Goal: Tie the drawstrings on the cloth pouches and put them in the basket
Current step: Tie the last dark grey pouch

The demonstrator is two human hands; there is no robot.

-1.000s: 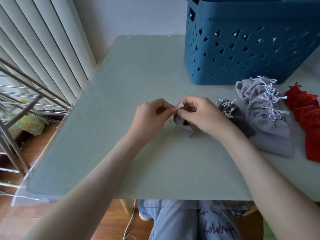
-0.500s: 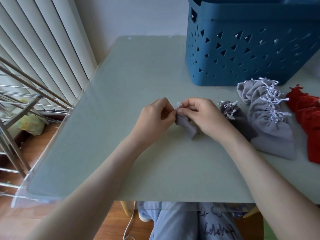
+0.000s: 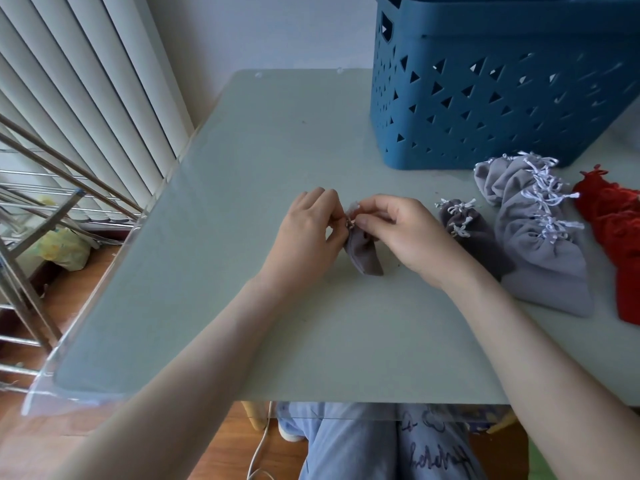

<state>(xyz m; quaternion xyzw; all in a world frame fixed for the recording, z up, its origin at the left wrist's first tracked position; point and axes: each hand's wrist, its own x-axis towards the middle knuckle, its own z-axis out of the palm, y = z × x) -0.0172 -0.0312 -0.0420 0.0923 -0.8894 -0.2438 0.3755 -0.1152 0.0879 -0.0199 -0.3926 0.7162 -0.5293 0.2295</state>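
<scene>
A small grey cloth pouch (image 3: 365, 253) lies in the middle of the table, its gathered neck lifted between my hands. My left hand (image 3: 308, 233) and my right hand (image 3: 405, 230) both pinch the white drawstring (image 3: 350, 223) at the pouch's neck, fingertips almost touching. A dark grey pouch (image 3: 467, 226) with white strings lies just right of my right hand. Beside it sits a pile of light grey pouches (image 3: 540, 244), and red pouches (image 3: 620, 233) lie at the right edge. The blue basket (image 3: 485, 98) stands at the back right.
The pale green table (image 3: 242, 202) has a clear plastic cover whose edge sticks out at the left. Vertical blinds (image 3: 86, 81) and a metal drying rack (image 3: 34, 209) stand to the left. My legs in blue trousers show under the near edge.
My hands stay together at the pouch's neck, fingers shifting slightly on the drawstring; the pouch body now hangs a little more down and to the right. Nothing else moved.
</scene>
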